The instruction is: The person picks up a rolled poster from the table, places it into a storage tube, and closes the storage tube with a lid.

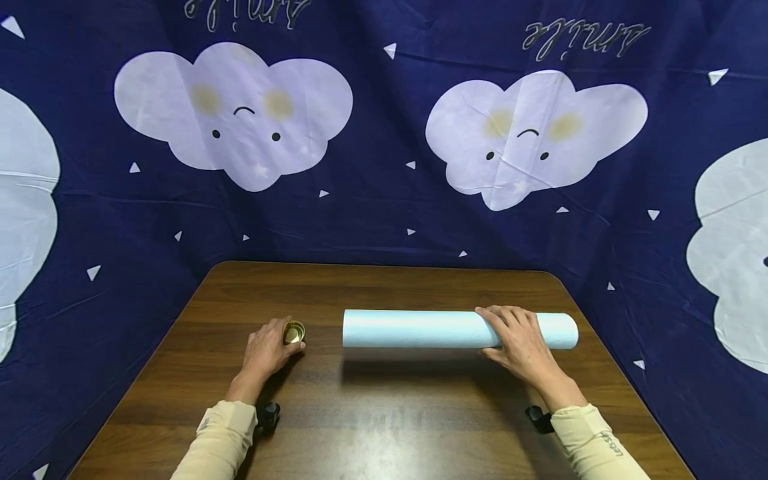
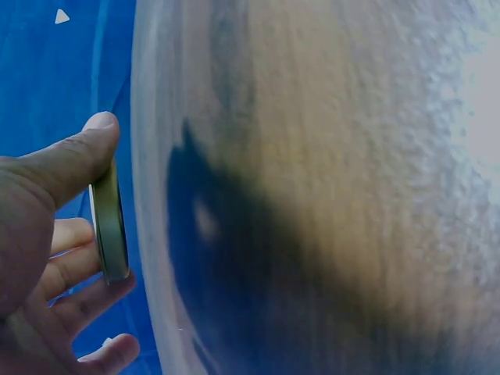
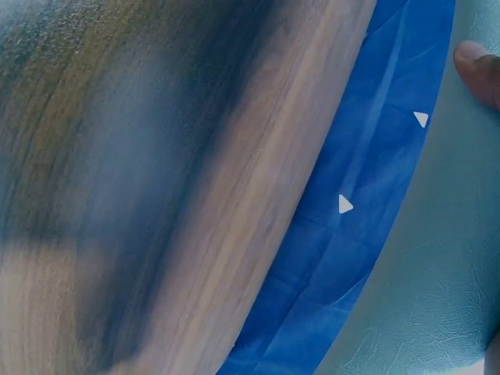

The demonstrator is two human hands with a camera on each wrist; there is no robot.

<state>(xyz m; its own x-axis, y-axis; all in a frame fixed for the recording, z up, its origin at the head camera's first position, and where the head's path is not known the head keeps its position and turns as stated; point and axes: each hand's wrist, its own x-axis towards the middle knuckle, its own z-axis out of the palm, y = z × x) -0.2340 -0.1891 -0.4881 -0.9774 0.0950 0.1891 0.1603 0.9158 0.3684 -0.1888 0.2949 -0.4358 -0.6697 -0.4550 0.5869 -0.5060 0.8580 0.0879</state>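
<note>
In the head view my left hand (image 1: 264, 350) pinches a small yellowish roll of tape (image 2: 114, 226) at the left of the table. From the left wrist, the tape appears edge-on, its rim between the thumb and the curled fingers. My right hand (image 1: 521, 340) grips a long pale-blue roll (image 1: 414, 329) near its right end, fingers over the top and thumb at the near side. The roll lies level, left to right, with its shadow on the wood in front of it. A thumb tip (image 3: 473, 56) against the roll's finely creased surface shows in the right wrist view; the other fingers are mostly hidden.
The brown wooden table (image 1: 384, 427) has rounded far corners. A dark blue cloth (image 1: 384, 220) with white clouds and small triangles hangs behind it and at both sides. Black wrist devices (image 1: 540, 420) sit by both beige sleeves (image 1: 222, 440).
</note>
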